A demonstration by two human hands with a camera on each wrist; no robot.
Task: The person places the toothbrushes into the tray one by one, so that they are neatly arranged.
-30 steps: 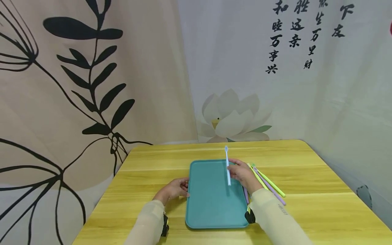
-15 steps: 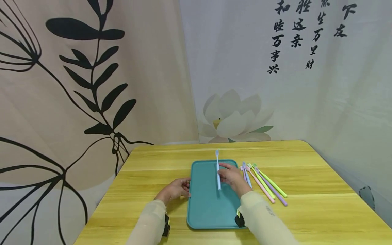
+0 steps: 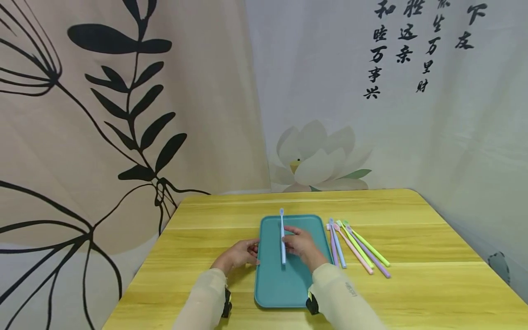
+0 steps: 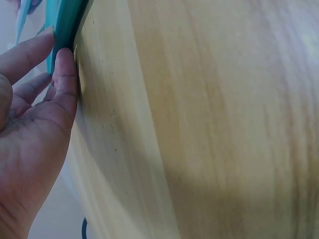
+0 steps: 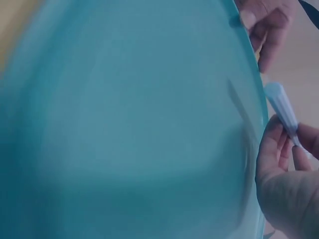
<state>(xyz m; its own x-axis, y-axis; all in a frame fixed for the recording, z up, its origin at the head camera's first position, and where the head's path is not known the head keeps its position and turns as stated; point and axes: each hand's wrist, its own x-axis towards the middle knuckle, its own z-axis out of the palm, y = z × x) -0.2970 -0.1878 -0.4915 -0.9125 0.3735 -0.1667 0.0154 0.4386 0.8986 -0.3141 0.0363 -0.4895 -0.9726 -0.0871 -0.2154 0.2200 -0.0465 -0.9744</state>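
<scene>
My right hand (image 3: pixel 303 247) pinches a light blue toothbrush (image 3: pixel 283 243) by its handle, bristle end pointing away, over the left part of a teal tray (image 3: pixel 297 284). In the right wrist view, the fingers and thumb close round the toothbrush (image 5: pixel 282 105), whose shadow falls on the tray surface (image 5: pixel 139 99). At the tray's left rim, my left hand (image 3: pixel 239 254) holds the edge. The left wrist view has the left hand (image 4: pixel 40 119) with fingertips on both sides of the tray's rim (image 4: pixel 66 30).
Right of the tray lie several toothbrushes: a blue one (image 3: pixel 339 247), a pink one (image 3: pixel 354 251), a purple one (image 3: pixel 373 259) and a yellow-green one (image 3: pixel 376 252) among them. All rest on a wooden table (image 3: pixel 433 284). A printed curtain (image 3: pixel 214 114) hangs behind.
My right hand has carried the light blue toothbrush left across the tray, from its right edge toward its left side. The toothbrushes on the table have come into view. My left hand stays at the rim.
</scene>
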